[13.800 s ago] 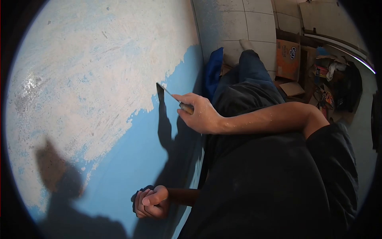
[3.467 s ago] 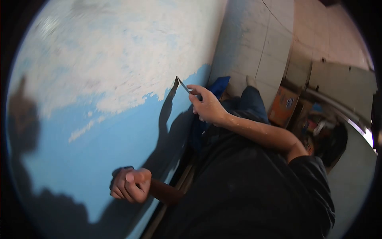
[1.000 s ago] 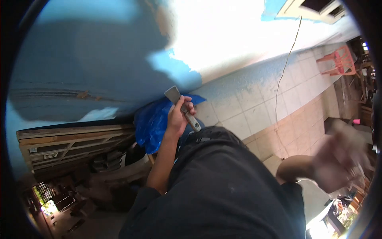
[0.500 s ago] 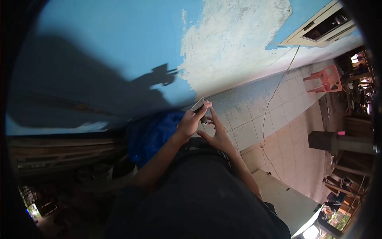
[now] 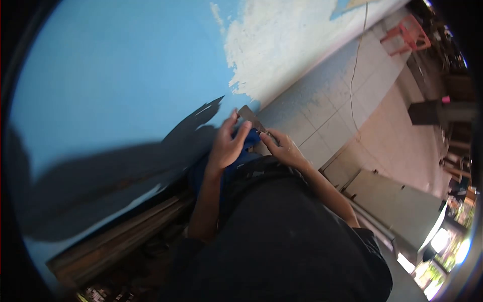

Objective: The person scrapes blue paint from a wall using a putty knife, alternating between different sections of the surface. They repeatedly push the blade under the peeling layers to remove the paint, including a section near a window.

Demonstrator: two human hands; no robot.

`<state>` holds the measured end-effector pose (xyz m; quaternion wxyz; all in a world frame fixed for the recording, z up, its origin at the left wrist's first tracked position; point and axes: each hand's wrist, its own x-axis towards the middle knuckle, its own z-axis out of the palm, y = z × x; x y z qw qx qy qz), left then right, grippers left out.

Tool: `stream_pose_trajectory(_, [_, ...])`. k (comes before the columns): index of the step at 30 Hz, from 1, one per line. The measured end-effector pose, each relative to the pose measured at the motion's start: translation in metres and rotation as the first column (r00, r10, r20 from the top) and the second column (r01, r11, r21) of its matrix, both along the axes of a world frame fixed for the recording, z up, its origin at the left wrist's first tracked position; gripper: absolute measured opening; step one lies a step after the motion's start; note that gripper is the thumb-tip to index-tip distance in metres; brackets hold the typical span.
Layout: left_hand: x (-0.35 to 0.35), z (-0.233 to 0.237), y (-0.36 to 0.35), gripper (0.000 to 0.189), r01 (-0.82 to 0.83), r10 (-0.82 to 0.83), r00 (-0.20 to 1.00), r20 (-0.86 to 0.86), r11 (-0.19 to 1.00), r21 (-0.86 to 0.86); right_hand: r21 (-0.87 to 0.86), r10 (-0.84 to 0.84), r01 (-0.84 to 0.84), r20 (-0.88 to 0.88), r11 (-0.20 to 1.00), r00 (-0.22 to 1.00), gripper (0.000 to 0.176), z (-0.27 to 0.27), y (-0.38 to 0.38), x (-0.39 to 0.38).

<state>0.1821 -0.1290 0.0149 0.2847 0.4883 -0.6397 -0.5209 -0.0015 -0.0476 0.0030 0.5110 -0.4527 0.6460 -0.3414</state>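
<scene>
Left to right: the blue wall [image 5: 121,65] fills the left side; a wooden frame [image 5: 121,234] lies along its bottom edge. A blue plastic sheet [image 5: 197,173] sits beside the left arm; what it covers is hidden. Left hand [image 5: 227,145]: thumb and fingers wide apart, close to the blade; contact cannot be determined. Scraper [image 5: 251,118]: held above the tiled floor [image 5: 322,131], near its edge with the wall, blade toward the pale patch [image 5: 271,45]. Right hand [image 5: 286,150]: closed narrowly on the handle. Red chair [image 5: 410,34]: at the floor's far end. Change: the scraper has passed from left hand to right.
</scene>
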Motion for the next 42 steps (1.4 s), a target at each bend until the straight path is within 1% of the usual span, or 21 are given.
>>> stream_pose_trajectory(1, [0.006, 0.016, -0.005, 0.046, -0.025, 0.027, 1.0, 0.011, 0.994, -0.103, -0.005, -0.027, 0.027, 0.008, 1.0, 1.0, 0.039, 0.001, 0.001, 0.006])
stream_pose_trajectory(3, [0.024, 0.061, -0.012, 0.038, -0.074, 0.08, 0.997, 0.008, 0.944, -0.32, 0.128, -0.127, 0.101, 0.215, 0.987, 0.968, 0.043, 0.005, -0.001, 0.01])
stream_pose_trajectory(4, [0.034, 0.074, -0.014, 0.03, -0.119, 0.086, 0.991, -0.104, 0.922, -0.368, 0.189, -0.178, 0.122, 0.314, 0.974, 0.933, 0.045, 0.008, -0.004, 0.011])
stream_pose_trajectory(7, [0.065, 0.116, -0.022, 0.018, -0.163, 0.124, 0.987, -0.106, 0.745, -0.647, 0.036, -0.194, 0.191, 0.234, 0.981, 0.953, 0.044, 0.014, -0.012, 0.017])
stream_pose_trajectory(8, [0.064, 0.125, -0.029, 0.017, -0.195, 0.066, 0.977, -0.201, 0.645, -0.739, 0.047, -0.19, 0.184, 0.288, 0.982, 0.939, 0.044, 0.016, -0.015, 0.017])
stream_pose_trajectory(10, [0.085, 0.141, -0.03, 0.031, -0.02, 0.005, 1.0, -0.027, 0.814, -0.58, 0.076, -0.174, 0.157, 0.395, 0.985, 0.902, 0.046, 0.027, -0.018, 0.015])
stream_pose_trajectory(11, [0.082, 0.137, -0.031, 0.033, 0.054, -0.043, 0.998, 0.036, 0.906, -0.42, -0.036, -0.128, 0.146, 0.298, 0.989, 0.946, 0.048, 0.039, -0.014, 0.018])
stream_pose_trajectory(13, [0.063, 0.119, -0.031, 0.039, 0.163, -0.154, 0.98, 0.124, 0.984, -0.065, -0.262, -0.05, 0.067, 0.071, 0.963, 0.996, 0.056, 0.069, -0.009, 0.026])
stream_pose_trajectory(15, [0.04, 0.076, -0.016, 0.045, 0.209, -0.201, 0.977, -0.067, 0.966, 0.15, -0.309, 0.01, -0.024, -0.047, 0.951, 0.999, 0.065, 0.079, -0.004, 0.039])
stream_pose_trajectory(16, [0.024, 0.061, -0.006, 0.045, 0.133, -0.049, 0.964, -0.261, 0.94, 0.314, -0.325, 0.034, -0.068, -0.108, 0.943, 0.994, 0.071, 0.081, -0.003, 0.043])
stream_pose_trajectory(17, [0.009, 0.048, 0.002, 0.046, 0.091, 0.135, 0.9, -0.415, 0.872, 0.481, -0.384, 0.022, -0.102, -0.207, 0.918, 0.978, 0.084, 0.067, -0.002, 0.047])
stream_pose_trajectory(20, [-0.012, 0.023, 0.007, 0.042, 0.089, 0.307, 0.805, -0.508, 0.784, 0.615, -0.287, 0.125, -0.229, -0.337, 0.93, 0.933, 0.072, 0.09, 0.007, 0.025])
stream_pose_trajectory(22, [-0.012, 0.017, 0.0, 0.04, 0.159, 0.243, 0.815, -0.526, 0.779, 0.607, -0.387, 0.076, -0.178, -0.264, 0.905, 0.961, 0.045, 0.145, 0.009, -0.006])
stream_pose_trajectory(23, [-0.011, 0.013, -0.003, 0.039, 0.19, 0.212, 0.821, -0.53, 0.774, 0.604, -0.479, -0.073, -0.061, -0.257, 0.876, 0.964, 0.029, 0.18, 0.013, -0.015])
stream_pose_trajectory(24, [-0.011, 0.007, -0.006, 0.04, 0.177, 0.153, 0.854, -0.497, 0.813, 0.554, -0.574, -0.163, 0.0, -0.232, 0.819, 0.959, 0.029, 0.21, 0.019, -0.026])
stream_pose_trajectory(25, [-0.013, 0.0, -0.01, 0.04, 0.168, 0.095, 0.884, -0.459, 0.85, 0.5, -0.696, -0.228, 0.03, -0.194, 0.718, 0.954, 0.029, 0.236, 0.03, -0.037])
stream_pose_trajectory(26, [-0.014, -0.005, -0.013, 0.041, 0.168, 0.034, 0.91, -0.413, 0.88, 0.444, -0.805, -0.239, 0.022, -0.15, 0.593, 0.959, 0.029, 0.26, 0.042, -0.047])
stream_pose_trajectory(28, [-0.017, -0.007, -0.019, 0.043, 0.16, 0.007, 0.923, -0.386, 0.903, 0.399, -0.933, -0.135, -0.049, -0.103, 0.356, 0.985, 0.029, 0.296, 0.067, -0.061])
stream_pose_trajectory(30, [-0.019, -0.01, -0.023, 0.044, 0.159, -0.019, 0.93, -0.367, 0.921, 0.355, -0.969, -0.015, -0.111, -0.118, 0.222, 0.993, 0.029, 0.321, 0.08, -0.059])
stream_pose_trajectory(33, [-0.021, -0.009, -0.024, 0.044, 0.161, -0.023, 0.929, -0.37, 0.924, 0.346, -0.977, 0.041, -0.144, -0.139, 0.159, 0.989, 0.029, 0.334, 0.088, -0.056])
stream_pose_trajectory(42, [-0.012, -0.022, -0.02, 0.046, 0.098, 0.038, 0.943, -0.331, 0.918, 0.384, -0.983, 0.082, -0.158, -0.15, 0.094, 0.985, 0.03, 0.334, 0.092, -0.063])
